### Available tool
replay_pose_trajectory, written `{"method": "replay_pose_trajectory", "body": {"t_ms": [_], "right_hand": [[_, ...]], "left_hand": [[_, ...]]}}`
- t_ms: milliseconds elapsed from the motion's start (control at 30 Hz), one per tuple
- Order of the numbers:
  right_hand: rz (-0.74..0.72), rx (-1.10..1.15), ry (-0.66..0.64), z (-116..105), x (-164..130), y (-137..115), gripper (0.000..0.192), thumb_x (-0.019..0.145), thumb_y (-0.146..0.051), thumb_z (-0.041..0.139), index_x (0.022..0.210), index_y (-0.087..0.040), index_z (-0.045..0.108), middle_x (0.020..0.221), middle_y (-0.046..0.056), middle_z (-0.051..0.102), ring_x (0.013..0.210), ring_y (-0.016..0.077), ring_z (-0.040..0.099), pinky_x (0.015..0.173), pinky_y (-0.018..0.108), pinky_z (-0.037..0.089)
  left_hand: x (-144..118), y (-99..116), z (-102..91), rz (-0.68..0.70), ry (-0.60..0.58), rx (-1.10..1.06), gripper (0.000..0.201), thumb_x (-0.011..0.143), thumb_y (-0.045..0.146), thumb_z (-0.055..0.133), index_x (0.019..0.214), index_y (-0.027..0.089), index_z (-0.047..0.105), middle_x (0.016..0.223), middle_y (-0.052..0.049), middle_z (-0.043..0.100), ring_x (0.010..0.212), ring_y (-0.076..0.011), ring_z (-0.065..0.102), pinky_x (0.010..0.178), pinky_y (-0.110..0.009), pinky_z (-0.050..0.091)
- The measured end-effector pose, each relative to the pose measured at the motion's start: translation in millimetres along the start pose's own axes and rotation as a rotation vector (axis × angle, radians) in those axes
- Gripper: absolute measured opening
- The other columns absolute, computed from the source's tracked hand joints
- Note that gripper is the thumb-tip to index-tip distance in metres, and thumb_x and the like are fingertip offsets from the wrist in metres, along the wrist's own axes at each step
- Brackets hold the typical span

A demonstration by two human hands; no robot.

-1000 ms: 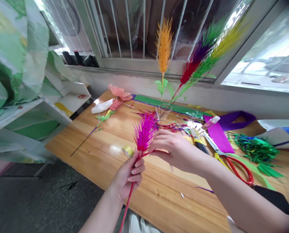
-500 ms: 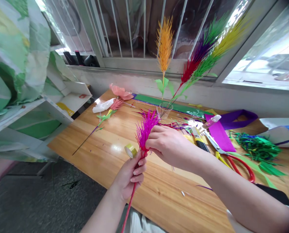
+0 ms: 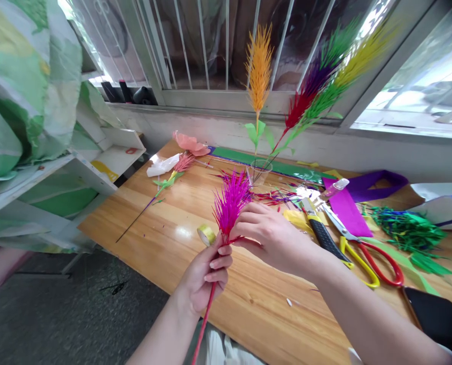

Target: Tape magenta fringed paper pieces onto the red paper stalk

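An artificial flower spike (image 3: pixel 231 203) with bristly magenta paper strands stands tilted over the table. Its red wrapped stem (image 3: pixel 206 309) is gripped by my left hand (image 3: pixel 206 276), fingers curled around it just below the strands. At the base of the strands, my right hand (image 3: pixel 266 235) is closed in a pinch on a thin red strip (image 3: pixel 236 239) running to the stem. The strip's far end is hidden by the fingers. Just beyond my left thumb lies a roll of yellow tape (image 3: pixel 206 234).
Finished orange (image 3: pixel 259 71) and multicoloured spikes stand in a clear cup (image 3: pixel 261 172) near the window. A pink flower (image 3: pixel 184 162) lies at left. To the right are a utility knife (image 3: pixel 323 233), scissors (image 3: pixel 381 261), green shreds (image 3: pixel 408 228), and a phone (image 3: pixel 437 317).
My right hand has shifted slightly down and away from the strands, and a red strip now shows between its fingers and the stem. My left hand keeps its hold.
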State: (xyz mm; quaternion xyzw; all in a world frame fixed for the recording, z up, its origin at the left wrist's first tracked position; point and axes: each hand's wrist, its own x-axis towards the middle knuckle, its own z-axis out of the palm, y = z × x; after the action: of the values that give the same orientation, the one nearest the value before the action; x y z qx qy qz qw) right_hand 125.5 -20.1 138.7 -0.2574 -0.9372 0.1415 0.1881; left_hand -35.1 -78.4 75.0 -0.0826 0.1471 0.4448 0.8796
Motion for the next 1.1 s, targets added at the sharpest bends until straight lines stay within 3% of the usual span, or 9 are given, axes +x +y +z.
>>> {"method": "replay_pose_trajectory", "body": {"t_ms": [233, 533, 767, 967, 1100], "right_hand": [[-0.011, -0.032, -0.006, -6.7, 1.3, -0.1, 0.016, 0.084, -0.017, 0.049, 0.082, -0.020, 0.064, 0.083, 0.004, 0.063, 0.085, 0.0176, 0.049, 0.078, 0.032, 0.035], [-0.064, -0.113, -0.063, -9.4, 3.0, -1.0, 0.018, 0.084, -0.017, 0.049, 0.078, -0.020, 0.065, 0.075, 0.003, 0.060, 0.082, 0.0171, 0.046, 0.075, 0.032, 0.033], [-0.050, -0.101, -0.035, -5.6, 5.3, -0.6, 0.015, 0.083, -0.018, 0.050, 0.075, -0.019, 0.063, 0.079, 0.003, 0.058, 0.083, 0.0163, 0.044, 0.076, 0.031, 0.034], [0.041, -0.058, 0.120, -3.5, -2.8, -0.5, 0.015, 0.085, -0.025, 0.049, 0.089, -0.021, 0.063, 0.093, 0.006, 0.058, 0.094, 0.0193, 0.042, 0.084, 0.035, 0.035], [0.114, -0.017, 0.238, 7.5, -14.8, -3.6, 0.014, 0.083, -0.020, 0.051, 0.088, -0.023, 0.064, 0.096, 0.006, 0.057, 0.096, 0.0193, 0.043, 0.085, 0.035, 0.038]], "left_hand": [[-1.0, 0.0, -2.2, 0.005, 0.016, 0.072, 0.024, 0.089, 0.024, 0.036, 0.090, 0.006, 0.052, 0.072, 0.000, 0.048, 0.043, 0.0014, 0.040, 0.027, -0.005, 0.028], [-0.1, -4.8, 2.6, 0.042, 0.034, 0.206, 0.025, 0.089, 0.023, 0.035, 0.084, 0.007, 0.055, 0.069, 0.001, 0.044, 0.042, 0.0025, 0.037, 0.027, -0.004, 0.027], [-1.0, -6.8, 2.8, 0.042, 0.021, 0.165, 0.028, 0.090, 0.022, 0.032, 0.079, 0.008, 0.053, 0.063, 0.004, 0.040, 0.039, 0.0027, 0.035, 0.026, -0.004, 0.027], [-2.6, -4.1, 4.0, 0.008, 0.001, 0.063, 0.029, 0.091, 0.024, 0.030, 0.085, 0.005, 0.051, 0.062, 0.004, 0.038, 0.040, 0.0024, 0.035, 0.027, -0.004, 0.028], [-2.3, -3.4, 5.1, 0.002, 0.001, 0.039, 0.030, 0.090, 0.025, 0.031, 0.077, 0.006, 0.050, 0.062, 0.004, 0.038, 0.039, 0.0027, 0.034, 0.026, -0.004, 0.027]]}}
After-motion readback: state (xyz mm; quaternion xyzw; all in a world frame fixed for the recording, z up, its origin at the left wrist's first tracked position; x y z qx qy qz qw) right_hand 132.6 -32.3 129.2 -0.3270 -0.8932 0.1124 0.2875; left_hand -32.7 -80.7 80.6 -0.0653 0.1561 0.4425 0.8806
